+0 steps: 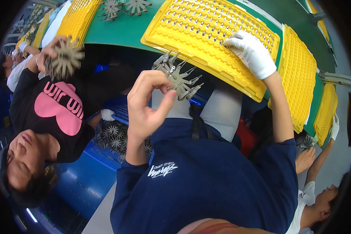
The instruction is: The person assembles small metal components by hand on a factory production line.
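Note:
My bare left hand [152, 99] is closed on a grey star-shaped clip rack [179, 80], thumb and fingers at its hub. The rack's clip arms spread outward, and small shiny metal pieces [171, 69] sit at some of the upper tips. My right hand [253, 54], in a white glove, is over the yellow tray [222, 76]. Its fingers are pinched together at a row of small silver metal parts [199, 29]; the glove hides whatever lies between the fingertips. Rows of these parts stand in the tray's far half, while the near rows are bare.
More yellow trays [296, 78] lie to the right on the green table [117, 33]. Star-shaped racks [136, 6] rest at the back left. A co-worker at left holds another rack [66, 58] beside a blue crate of racks [115, 136]. Another person sits at right.

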`<state>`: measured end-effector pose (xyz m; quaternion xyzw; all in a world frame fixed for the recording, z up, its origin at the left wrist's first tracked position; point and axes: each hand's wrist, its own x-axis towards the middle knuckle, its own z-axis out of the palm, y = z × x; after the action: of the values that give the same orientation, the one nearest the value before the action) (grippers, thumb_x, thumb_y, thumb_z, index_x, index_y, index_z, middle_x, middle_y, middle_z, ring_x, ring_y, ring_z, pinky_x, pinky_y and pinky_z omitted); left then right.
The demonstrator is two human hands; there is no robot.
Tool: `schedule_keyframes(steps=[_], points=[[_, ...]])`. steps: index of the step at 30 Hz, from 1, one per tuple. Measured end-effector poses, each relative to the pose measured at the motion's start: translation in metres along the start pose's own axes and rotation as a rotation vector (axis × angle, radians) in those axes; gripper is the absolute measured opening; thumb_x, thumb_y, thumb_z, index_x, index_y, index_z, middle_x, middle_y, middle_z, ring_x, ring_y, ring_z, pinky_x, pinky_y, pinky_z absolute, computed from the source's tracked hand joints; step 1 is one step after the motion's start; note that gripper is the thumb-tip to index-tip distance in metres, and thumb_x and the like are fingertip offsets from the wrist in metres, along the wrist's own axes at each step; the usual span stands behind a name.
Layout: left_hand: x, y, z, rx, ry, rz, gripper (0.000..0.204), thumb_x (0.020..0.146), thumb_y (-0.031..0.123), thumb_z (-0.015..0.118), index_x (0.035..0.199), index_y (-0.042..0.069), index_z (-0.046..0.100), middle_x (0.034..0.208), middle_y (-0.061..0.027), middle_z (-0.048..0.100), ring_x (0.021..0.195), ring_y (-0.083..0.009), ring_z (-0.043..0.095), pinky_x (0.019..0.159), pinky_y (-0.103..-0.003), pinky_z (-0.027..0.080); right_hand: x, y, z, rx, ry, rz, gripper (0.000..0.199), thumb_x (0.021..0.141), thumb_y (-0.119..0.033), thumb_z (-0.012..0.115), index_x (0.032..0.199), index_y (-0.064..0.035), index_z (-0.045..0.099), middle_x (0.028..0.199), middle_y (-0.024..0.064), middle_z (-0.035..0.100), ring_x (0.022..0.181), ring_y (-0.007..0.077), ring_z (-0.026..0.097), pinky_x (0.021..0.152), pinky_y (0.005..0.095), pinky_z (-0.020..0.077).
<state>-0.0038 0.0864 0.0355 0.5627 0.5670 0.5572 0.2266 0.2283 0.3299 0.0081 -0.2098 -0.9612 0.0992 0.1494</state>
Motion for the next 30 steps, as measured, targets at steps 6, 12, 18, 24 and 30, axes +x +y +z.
schedule_keyframes(steps=[6, 12, 18, 24, 30], points=[[-0.002, 0.005, 0.004, 0.054, 0.028, -0.048, 0.021, 0.075, -0.005, 0.076, 0.095, -0.001, 0.071, 0.100, -0.0105, 0.064, 0.076, -0.0155, 0.061, 0.071, -0.027, 0.050, 0.003, 0.009, 0.003, -0.042, 0.012, -0.133, 0.020, 0.089, -0.012, 0.064, 0.108, -0.0125, 0.071, 0.094, 0.0112, 0.062, 0.091, 0.0321, 0.065, 0.079, 0.0401, 0.0519], [0.007, 0.015, 0.003, 0.274, -0.010, 0.040, 0.017, 0.077, -0.002, 0.077, 0.094, 0.000, 0.073, 0.108, -0.0114, 0.064, 0.076, -0.0170, 0.062, 0.072, -0.028, 0.051, 0.006, 0.008, -0.001, -0.116, 0.030, -0.192, 0.022, 0.089, -0.014, 0.064, 0.110, -0.0133, 0.070, 0.094, 0.0101, 0.063, 0.091, 0.0305, 0.066, 0.079, 0.0402, 0.0527], [0.004, 0.021, 0.006, 0.348, -0.022, 0.041, 0.016, 0.078, -0.001, 0.078, 0.093, 0.000, 0.073, 0.106, -0.0118, 0.063, 0.077, -0.0174, 0.062, 0.070, -0.029, 0.050, -0.003, -0.013, -0.011, 0.005, 0.130, -0.125, 0.019, 0.090, -0.011, 0.066, 0.108, -0.0087, 0.068, 0.098, 0.0121, 0.066, 0.094, 0.0327, 0.066, 0.082, 0.0400, 0.0538], [0.006, 0.025, 0.012, 0.435, -0.038, 0.135, 0.012, 0.079, 0.003, 0.077, 0.090, 0.002, 0.072, 0.086, -0.0089, 0.064, 0.069, -0.0245, 0.064, 0.063, -0.032, 0.050, -0.009, -0.107, -0.039, 0.503, 0.062, 0.022, 0.011, 0.088, -0.004, 0.072, 0.099, -0.0036, 0.071, 0.086, 0.0105, 0.071, 0.080, 0.0244, 0.072, 0.075, 0.0313, 0.0561], [0.008, 0.020, 0.016, 0.434, -0.066, 0.221, 0.012, 0.079, 0.002, 0.076, 0.090, 0.001, 0.072, 0.085, -0.0086, 0.067, 0.070, -0.0265, 0.065, 0.062, -0.035, 0.049, -0.011, -0.124, -0.033, 0.482, 0.085, -0.002, 0.013, 0.085, -0.004, 0.073, 0.098, -0.0058, 0.072, 0.087, 0.0109, 0.072, 0.079, 0.0288, 0.070, 0.071, 0.0333, 0.0556]])
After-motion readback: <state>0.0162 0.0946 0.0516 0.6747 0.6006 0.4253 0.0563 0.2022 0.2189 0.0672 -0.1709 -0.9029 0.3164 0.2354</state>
